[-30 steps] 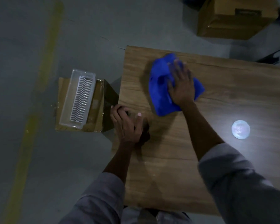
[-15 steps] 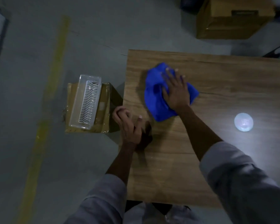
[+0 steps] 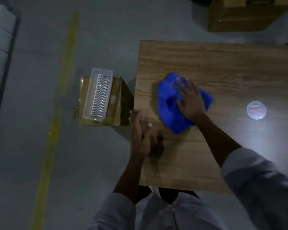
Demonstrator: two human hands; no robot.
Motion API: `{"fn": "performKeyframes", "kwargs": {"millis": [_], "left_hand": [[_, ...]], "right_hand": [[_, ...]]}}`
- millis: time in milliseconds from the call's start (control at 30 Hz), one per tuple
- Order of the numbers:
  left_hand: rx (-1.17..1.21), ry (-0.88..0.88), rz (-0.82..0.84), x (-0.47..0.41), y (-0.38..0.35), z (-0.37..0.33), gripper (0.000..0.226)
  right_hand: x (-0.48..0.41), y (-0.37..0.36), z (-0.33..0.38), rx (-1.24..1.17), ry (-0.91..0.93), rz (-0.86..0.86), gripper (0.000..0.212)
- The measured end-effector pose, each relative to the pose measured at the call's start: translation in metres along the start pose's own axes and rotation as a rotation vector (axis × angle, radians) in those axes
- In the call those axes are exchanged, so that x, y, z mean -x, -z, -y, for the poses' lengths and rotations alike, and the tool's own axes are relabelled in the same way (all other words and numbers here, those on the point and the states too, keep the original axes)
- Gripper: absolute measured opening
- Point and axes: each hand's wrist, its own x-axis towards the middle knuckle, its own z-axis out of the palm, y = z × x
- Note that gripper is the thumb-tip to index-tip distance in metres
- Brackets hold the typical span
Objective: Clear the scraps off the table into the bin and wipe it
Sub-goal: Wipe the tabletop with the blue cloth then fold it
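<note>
A blue cloth point(image 3: 169, 112) lies crumpled on the wooden table point(image 3: 223, 63), left of its middle. My right hand point(image 3: 190, 98) presses flat on the cloth with its fingers spread. My left hand point(image 3: 140, 135) rests at the table's left edge, fingers straight and pointing away from me, holding nothing. A clear plastic bin point(image 3: 98, 95) with a white slotted insert sits on a cardboard box point(image 3: 116, 103) on the floor, just left of the table.
A small round white lid point(image 3: 256, 110) lies on the right part of the table in a bright patch of light. A larger cardboard box point(image 3: 244, 14) stands on the floor beyond the table. A yellow line point(image 3: 56, 105) runs along the grey floor.
My left hand has uncurled from a fist to straight fingers at the table's edge. My right hand has drawn the blue cloth toward me across the table.
</note>
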Motion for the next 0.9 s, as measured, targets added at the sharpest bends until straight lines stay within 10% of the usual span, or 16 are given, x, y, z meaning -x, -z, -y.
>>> {"fn": "performKeyframes", "kwargs": {"millis": [133,333,567,800,900], "left_hand": [[-0.032,-0.065,-0.099,0.021,-0.004,-0.006,0.066],[-0.358,-0.223,-0.164,0.038,0.006,-0.016,0.054],[-0.389,-0.231,0.086,0.061,0.030,-0.004,0.065],[-0.496,-0.244,0.205,0.114,0.050,0.021,0.064],[-0.529,-0.274,0.243,0.130,0.052,0.031,0.070]], "right_hand": [[0.023,-0.016,0.069,-0.023,-0.426,-0.126,0.068],[0.091,-0.043,0.123,0.057,0.614,0.122,0.075],[0.098,-0.021,0.091,-0.030,-0.420,-0.042,0.065],[0.195,-0.052,0.171,0.024,0.279,0.163,0.068],[0.199,-0.044,0.124,-0.049,0.241,0.162,0.063]]}}
